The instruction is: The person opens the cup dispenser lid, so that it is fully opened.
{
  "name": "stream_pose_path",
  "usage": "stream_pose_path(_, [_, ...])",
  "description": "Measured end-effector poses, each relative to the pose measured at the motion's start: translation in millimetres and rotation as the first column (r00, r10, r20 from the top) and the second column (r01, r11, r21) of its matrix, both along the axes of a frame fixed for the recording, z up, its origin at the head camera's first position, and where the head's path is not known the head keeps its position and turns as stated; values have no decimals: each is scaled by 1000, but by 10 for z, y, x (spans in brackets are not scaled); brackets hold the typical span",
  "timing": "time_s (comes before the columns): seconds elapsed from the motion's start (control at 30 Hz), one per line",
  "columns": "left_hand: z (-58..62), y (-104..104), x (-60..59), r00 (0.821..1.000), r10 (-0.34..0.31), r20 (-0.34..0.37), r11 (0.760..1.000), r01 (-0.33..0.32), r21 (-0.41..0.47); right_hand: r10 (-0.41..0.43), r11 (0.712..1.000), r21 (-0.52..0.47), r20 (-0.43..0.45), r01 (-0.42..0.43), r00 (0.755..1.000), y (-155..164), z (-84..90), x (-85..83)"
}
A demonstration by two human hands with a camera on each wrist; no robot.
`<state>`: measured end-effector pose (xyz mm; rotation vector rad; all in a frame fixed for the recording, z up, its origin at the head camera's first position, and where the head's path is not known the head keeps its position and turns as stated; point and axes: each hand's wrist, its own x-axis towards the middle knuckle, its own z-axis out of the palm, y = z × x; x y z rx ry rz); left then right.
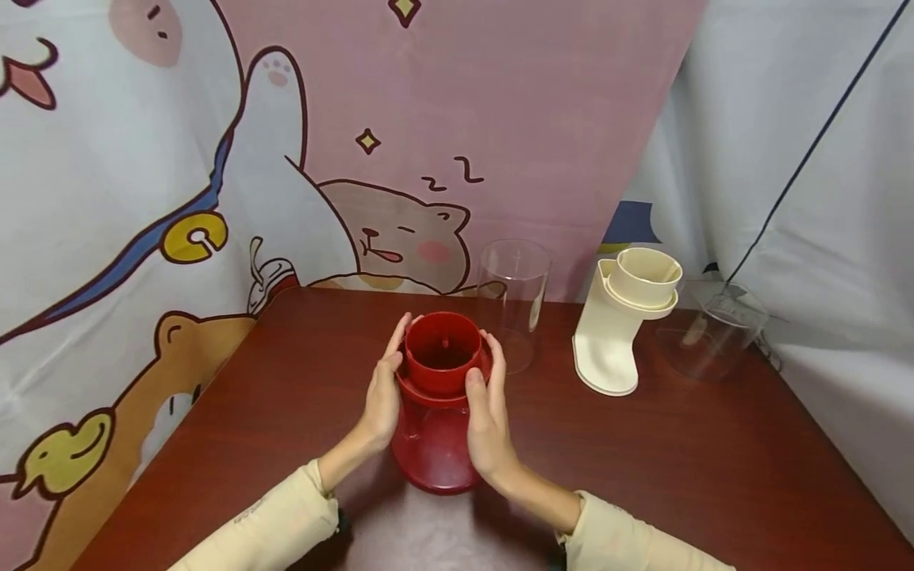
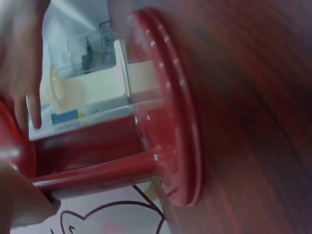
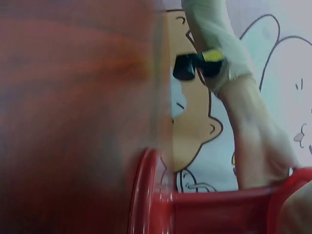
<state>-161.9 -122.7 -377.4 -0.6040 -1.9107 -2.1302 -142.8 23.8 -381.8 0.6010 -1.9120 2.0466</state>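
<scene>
Between both hands is a red plastic stand (image 1: 437,452) with a round collar on top, a post and a wide rounded base. It is upright, its base right at the tabletop. My left hand (image 1: 381,403) grips the collar's left side, and my right hand (image 1: 491,428) grips its right side, thumb at the front. In the left wrist view the stand's base (image 2: 187,126) shows edge-on beside the wood, with the right hand (image 2: 22,58) at the upper left. The right wrist view catches the stand (image 3: 219,209) low and the left hand (image 3: 265,156) at its collar.
A clear cylinder (image 1: 516,317) stands behind the red stand. To the right is a cream stand (image 1: 607,349) of similar shape, then a second clear container (image 1: 707,341). Printed cloth (image 1: 557,119) hangs behind the brown table (image 1: 714,476), with pale cloth (image 1: 821,198) along the right.
</scene>
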Motion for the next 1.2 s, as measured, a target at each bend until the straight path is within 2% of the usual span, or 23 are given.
stream_pose_path(0.07, [3,-55,-17,1000,-24,15,1000,24,11,2,999,36,14,-3,1000,-19,12,42])
stream_pose_path(0.1, [1,-70,-17,1000,-7,15,1000,7,3,5,999,54,18,-6,1000,-6,20,46])
stream_pose_path(0.17, [7,-75,16,997,74,22,997,-74,-14,21,997,71,21,-23,1000,62,59,28])
stream_pose_path(0.23, [101,-40,136,983,178,36,984,-177,-36,19,995,98,3,-19,1000,165,119,-63])
stream_pose_path(0.3, [176,-4,259,968,246,49,969,-245,-29,19,994,106,-22,-16,1000,242,212,-198])
stream_pose_path(0.4, [261,49,407,964,254,76,967,-250,-56,37,995,91,-7,-36,999,236,378,-349])
stream_pose_path(0.43, [241,60,407,966,247,81,968,-241,-74,47,995,83,14,-48,999,211,416,-360])
stream_pose_path(0.53, [175,91,367,969,227,95,970,-217,-111,60,998,20,83,-62,995,103,449,-273])
stream_pose_path(0.6, [149,89,319,968,229,98,971,-220,-93,32,999,7,92,-33,995,22,402,-190])
stream_pose_path(0.7, [126,32,224,968,235,94,972,-234,-24,-21,1000,-16,54,22,998,-120,337,-95])
stream_pose_path(0.83, [106,-101,63,969,228,91,970,-234,63,-35,999,-21,10,35,999,-289,280,-63])
stream_pose_path(0.97, [103,-209,-115,974,210,87,970,-219,109,-57,998,-6,-24,57,998,-405,249,-183])
stream_pose_path(1.1, [170,-251,-262,976,203,83,968,-213,136,-86,996,0,-52,86,995,-496,212,-411])
stream_pose_path(1.2, [217,-273,-358,976,201,79,969,-210,132,-103,995,10,-63,104,993,-542,111,-628])
